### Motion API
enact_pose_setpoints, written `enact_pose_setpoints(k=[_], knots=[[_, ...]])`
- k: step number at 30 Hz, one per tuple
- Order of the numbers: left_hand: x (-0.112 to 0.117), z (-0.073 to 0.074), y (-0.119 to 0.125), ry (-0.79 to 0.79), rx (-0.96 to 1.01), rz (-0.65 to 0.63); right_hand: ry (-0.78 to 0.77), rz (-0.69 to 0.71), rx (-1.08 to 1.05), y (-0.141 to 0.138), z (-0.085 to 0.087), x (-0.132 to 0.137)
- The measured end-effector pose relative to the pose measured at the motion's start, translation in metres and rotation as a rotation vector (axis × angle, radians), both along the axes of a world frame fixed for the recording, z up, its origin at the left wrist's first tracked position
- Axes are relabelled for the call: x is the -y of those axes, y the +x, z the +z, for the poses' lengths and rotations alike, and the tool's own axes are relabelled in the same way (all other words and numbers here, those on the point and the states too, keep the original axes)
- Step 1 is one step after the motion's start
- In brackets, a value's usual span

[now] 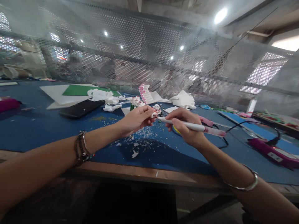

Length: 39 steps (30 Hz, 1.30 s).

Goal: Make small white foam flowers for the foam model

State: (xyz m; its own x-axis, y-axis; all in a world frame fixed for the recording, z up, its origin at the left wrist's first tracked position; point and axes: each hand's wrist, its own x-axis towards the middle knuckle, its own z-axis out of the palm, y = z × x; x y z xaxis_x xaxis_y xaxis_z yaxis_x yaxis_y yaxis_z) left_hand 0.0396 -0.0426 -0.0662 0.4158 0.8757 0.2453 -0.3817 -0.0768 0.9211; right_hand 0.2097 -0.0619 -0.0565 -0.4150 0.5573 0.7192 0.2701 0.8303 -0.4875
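Observation:
My left hand (137, 119) pinches a small white-and-red piece (154, 115), which looks like a little paper flower; its exact shape is partly covered by my fingers. In my right hand (187, 124) is a white marker pen (193, 126), gripped as for writing. Its tip meets or nearly meets the small piece. Just behind my hands stands a cluster of white pieces with dark red spots (136, 101) on a green base. Farther back rises a pleated white paper strip (145, 93) with a pink edge.
White scraps (144, 133) litter the blue tabletop (100, 143). To the left lie a black phone (81, 109), a green sheet (86, 90) and crumpled tissue (102, 95). A white paper pile (183, 99) sits behind. On the right are a purple power strip (273, 152) and black cable (254, 122).

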Motion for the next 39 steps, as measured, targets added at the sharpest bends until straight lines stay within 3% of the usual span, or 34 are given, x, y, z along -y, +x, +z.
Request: enact_pose_setpoints(k=[39], knots=[[-0.0021, -0.0036, -0.0018, 0.042, -0.074, -0.060, 0.045, -0.088, 0.060, 0.0014, 0.0058, 0.0035]])
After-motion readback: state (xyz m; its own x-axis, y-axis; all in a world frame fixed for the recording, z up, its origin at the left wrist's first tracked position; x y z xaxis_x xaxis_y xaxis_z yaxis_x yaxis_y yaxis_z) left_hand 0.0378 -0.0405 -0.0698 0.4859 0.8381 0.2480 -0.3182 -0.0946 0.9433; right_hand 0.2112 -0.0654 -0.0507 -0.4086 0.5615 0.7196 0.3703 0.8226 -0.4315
